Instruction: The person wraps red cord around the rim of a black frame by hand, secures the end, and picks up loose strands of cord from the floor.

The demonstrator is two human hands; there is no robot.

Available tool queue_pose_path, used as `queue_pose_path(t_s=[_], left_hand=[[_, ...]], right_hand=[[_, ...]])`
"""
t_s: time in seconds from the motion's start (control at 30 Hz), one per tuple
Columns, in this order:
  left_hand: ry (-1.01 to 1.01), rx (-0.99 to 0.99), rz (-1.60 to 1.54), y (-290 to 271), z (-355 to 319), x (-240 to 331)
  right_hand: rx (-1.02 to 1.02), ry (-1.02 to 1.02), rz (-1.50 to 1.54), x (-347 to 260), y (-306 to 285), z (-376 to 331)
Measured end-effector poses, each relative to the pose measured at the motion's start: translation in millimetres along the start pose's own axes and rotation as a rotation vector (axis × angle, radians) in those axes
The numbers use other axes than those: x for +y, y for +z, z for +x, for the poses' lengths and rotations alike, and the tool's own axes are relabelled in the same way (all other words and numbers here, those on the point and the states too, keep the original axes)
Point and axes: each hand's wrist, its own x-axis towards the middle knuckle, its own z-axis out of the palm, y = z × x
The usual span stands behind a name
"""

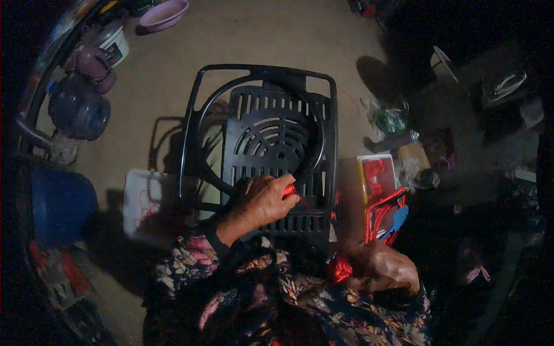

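My left hand (259, 202) is closed around a small bundle of shiny red cord (289, 190), which shows between thumb and fingers. It is over the lower part of a black frame (333, 132) with a large ring inside it. Beneath the frame is a black slotted plastic seat (271, 141). My right hand (388, 268), blurred by motion, is low at the right in front of my floral clothing. Its fingers curl toward a second clump of red cord (339, 269) and appear to grip it. The fingertips themselves are unclear.
At the left are a white tray (134, 202) with thin red strands, a blue tub (63, 205) and a large water bottle (81, 109). To the right are a box with red contents (378, 176), a red wire rack (385, 213) and a clear bag of greens (388, 120). A pink basin (164, 15) stands far off.
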Motion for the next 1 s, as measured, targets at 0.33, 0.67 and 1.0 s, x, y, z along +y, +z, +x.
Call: queue_pose_path(t_s=[0.33, 0.67, 1.0], left_hand=[[0.109, 0.082, 0.092, 5, -5, -5], [0.155, -0.223, 0.414, -9, -5, 11], [0.384, -0.065, 0.261, 5, -35, -4]], right_hand=[[-0.069, -0.413, -0.097, 5, -8, 17], [0.541, -0.605, -0.786, -24, -42, 83], [0.566, -0.866, -0.979, 16, -29, 182]])
